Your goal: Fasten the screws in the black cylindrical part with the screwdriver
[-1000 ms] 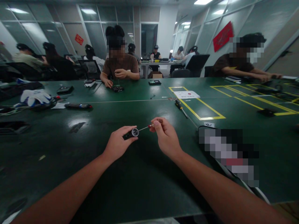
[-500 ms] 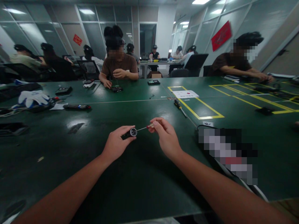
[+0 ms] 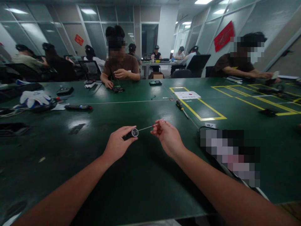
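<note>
My left hand [image 3: 119,140] grips a short dark cylinder [image 3: 134,133] between thumb and fingers, its round silver-rimmed open end turned toward me; its kind is not clear. In my right hand [image 3: 168,135] is a small screwdriver [image 3: 147,128] with a thin metal shaft and a red-collared handle, mostly covered by the fingers. The shaft points left, its tip at the cylinder's rim. Whether the tip is inside the opening I cannot tell. Both hands are held above the green table [image 3: 131,188].
A yellow-and-black screwdriver [image 3: 180,105] lies ahead, near a white paper sheet [image 3: 187,95] and yellow tape outlines. White gloves [image 3: 35,99] and a dark pen-like tool [image 3: 78,107] lie at left. A pixelated item [image 3: 230,157] is beside my right forearm. Co-workers sit opposite.
My right hand has moved slightly right, away from the cylinder, and more of the screwdriver's shaft shows. Its fingers have shifted over the handle. My left hand keeps its grip on the cylinder.
</note>
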### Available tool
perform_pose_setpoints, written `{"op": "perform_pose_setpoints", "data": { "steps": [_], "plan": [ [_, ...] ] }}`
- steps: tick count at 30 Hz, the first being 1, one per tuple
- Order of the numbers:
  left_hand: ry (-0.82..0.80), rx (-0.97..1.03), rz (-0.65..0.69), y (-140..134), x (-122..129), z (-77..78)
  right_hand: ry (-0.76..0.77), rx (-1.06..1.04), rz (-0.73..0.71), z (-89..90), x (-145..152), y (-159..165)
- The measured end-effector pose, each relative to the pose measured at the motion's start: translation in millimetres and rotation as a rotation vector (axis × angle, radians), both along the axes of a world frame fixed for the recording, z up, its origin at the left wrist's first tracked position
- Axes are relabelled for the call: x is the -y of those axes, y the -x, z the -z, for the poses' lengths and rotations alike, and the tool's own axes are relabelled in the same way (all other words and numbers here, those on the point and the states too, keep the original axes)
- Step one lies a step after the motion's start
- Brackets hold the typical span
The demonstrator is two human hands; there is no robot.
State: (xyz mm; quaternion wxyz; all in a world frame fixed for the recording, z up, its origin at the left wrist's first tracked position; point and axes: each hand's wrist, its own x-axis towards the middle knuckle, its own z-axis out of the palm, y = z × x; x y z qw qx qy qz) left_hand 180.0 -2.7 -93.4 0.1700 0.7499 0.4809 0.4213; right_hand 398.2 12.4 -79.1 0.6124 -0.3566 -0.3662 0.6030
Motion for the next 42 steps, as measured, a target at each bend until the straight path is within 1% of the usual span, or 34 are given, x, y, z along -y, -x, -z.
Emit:
{"op": "perform_pose_setpoints", "data": {
  "steps": [2,4,10,16,19,26,32,35,37,42],
  "plan": [
    [0.005,-0.001,-0.003,-0.2,0.5,0.1,-0.084,0.095,0.066,0.2,1.4,1.4],
    [-0.001,0.003,-0.005,-0.1,0.5,0.2,-0.152,0.204,0.099,0.1,3.3,2.6],
    [-0.022,0.009,-0.007,0.4,-0.6,0.8,-0.308,0.45,0.132,-6.1,12.2,4.2],
    [-0.017,0.007,-0.022,0.4,-1.2,1.1,-0.388,0.542,0.074,-12.2,20.7,4.4],
    [-0.018,0.004,-0.024,0.5,-1.5,1.7,-0.408,0.561,0.084,-11.8,21.5,4.2],
    [-0.018,-0.004,-0.01,0.3,-0.3,0.4,-0.391,0.543,0.101,-10.6,19.7,4.2],
    [-0.011,0.001,-0.031,1.6,-1.5,0.3,-0.399,0.463,-0.05,-9.2,20.7,3.4],
    [-0.009,0.008,-0.024,1.7,-1.7,1.4,-0.398,0.486,-0.047,-10.1,20.0,2.6],
    [-0.005,0.01,-0.019,1.6,-1.6,2.3,-0.346,0.468,-0.024,-9.5,18.1,2.8],
    [-0.021,0.022,-0.021,1.5,-2.1,3.5,-0.123,0.186,0.019,-3.5,10.5,6.0]
  ]
}}
